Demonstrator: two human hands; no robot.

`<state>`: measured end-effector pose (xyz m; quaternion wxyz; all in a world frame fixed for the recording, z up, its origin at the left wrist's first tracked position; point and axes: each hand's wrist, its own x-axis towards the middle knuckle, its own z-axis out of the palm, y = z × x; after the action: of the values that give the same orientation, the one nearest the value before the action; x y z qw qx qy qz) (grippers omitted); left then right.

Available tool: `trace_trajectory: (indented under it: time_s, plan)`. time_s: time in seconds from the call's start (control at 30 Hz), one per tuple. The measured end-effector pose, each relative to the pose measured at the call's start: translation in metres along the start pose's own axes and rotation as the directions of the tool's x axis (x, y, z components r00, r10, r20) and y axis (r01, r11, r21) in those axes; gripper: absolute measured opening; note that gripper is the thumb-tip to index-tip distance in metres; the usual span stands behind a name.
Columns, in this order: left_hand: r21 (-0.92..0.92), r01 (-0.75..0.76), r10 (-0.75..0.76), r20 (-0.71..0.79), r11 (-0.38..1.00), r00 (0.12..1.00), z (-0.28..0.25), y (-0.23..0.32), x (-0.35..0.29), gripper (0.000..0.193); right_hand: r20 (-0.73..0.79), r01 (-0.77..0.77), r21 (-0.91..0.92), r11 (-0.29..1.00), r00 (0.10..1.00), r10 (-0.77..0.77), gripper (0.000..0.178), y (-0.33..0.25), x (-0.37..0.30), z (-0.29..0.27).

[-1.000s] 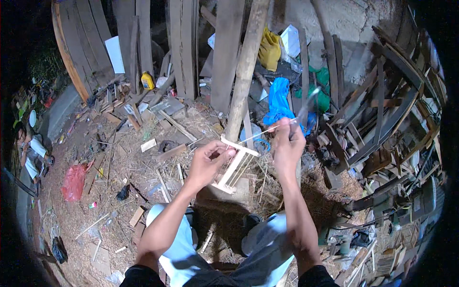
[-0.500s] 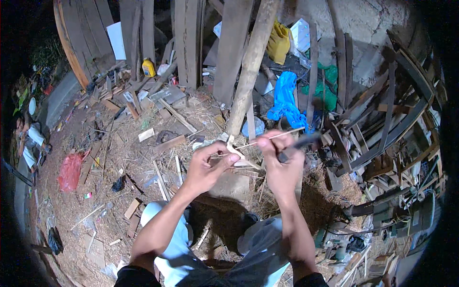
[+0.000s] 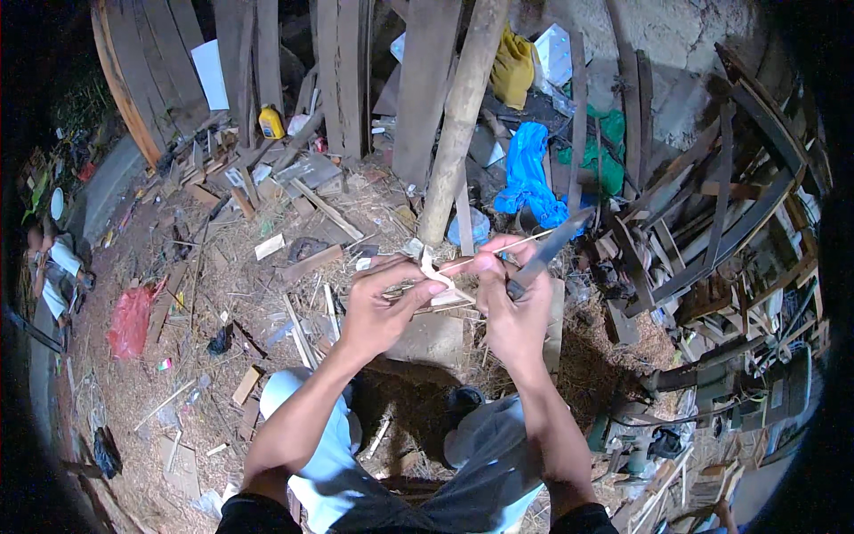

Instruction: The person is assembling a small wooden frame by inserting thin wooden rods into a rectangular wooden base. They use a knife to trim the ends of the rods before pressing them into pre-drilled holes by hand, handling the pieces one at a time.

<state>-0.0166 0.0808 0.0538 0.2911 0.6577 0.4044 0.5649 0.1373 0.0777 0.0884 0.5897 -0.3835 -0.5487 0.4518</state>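
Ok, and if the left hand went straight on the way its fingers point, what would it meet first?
Beyond the pale wooden piece the left hand holds, probably the thin stick pinched in the right hand, then that hand itself, though depth is hard to judge here.

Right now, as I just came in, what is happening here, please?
Someone is working with two bare hands above littered ground. The left-hand grip holds a pale wooden piece. The right-hand grip pinches a thin stick and holds a knife pointing forward and right. The stick reaches toward the wooden piece; whether it has entered is unclear.
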Motion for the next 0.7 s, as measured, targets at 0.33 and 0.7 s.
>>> trace_trajectory:
  time_s: [0.33,0.7]
  plan:
    - [0.051,-0.083,0.082,0.012,0.995,0.997,-0.0036,-0.0029,0.0003,0.01,-0.044,0.07,-0.003,0.998,0.997,-0.07,0.015,0.0062,0.0006,0.0067]
    - [0.211,-0.211,0.209,0.029,0.955,0.977,-0.0025,-0.0054,0.0041,0.009,-0.003,0.249,-0.306,0.919,0.965,-0.262,0.012,0.0063,0.0004,0.0038]
